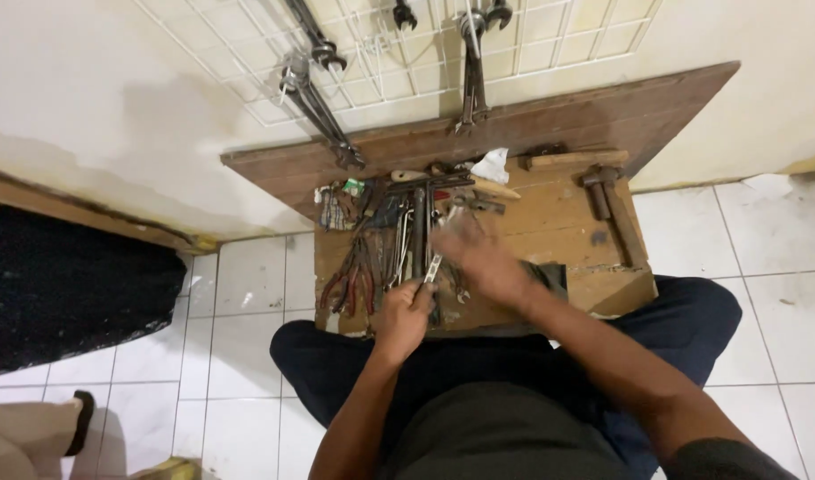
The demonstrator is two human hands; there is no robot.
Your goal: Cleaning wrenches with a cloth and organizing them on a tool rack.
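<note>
At centre frame, over the wooden workbench (550, 222): my left hand (403, 320), fingers curled closed around the lower end of a small metal wrench (431, 269), which stands tilted up and to the right just above the bench's near edge.

Right of centre: my right hand (483, 258), blurred by movement, palm down, near the wrench tip; I cannot tell whether its fingers are spread or pinching anything.

Left of the wrench: red-handled pliers (354, 286), lying flat among loose spanners.

Right side of bench: a hammer (607, 200), well apart from both hands.

Upper frame: a white wire rack (407, 53) on the wall, long wrenches hanging from it.

Handling note, my judgement: I would keep the left grip low and firm on the shank, bring the right hand to the free end slowly, and stay clear of the crowded tools beneath.
</note>
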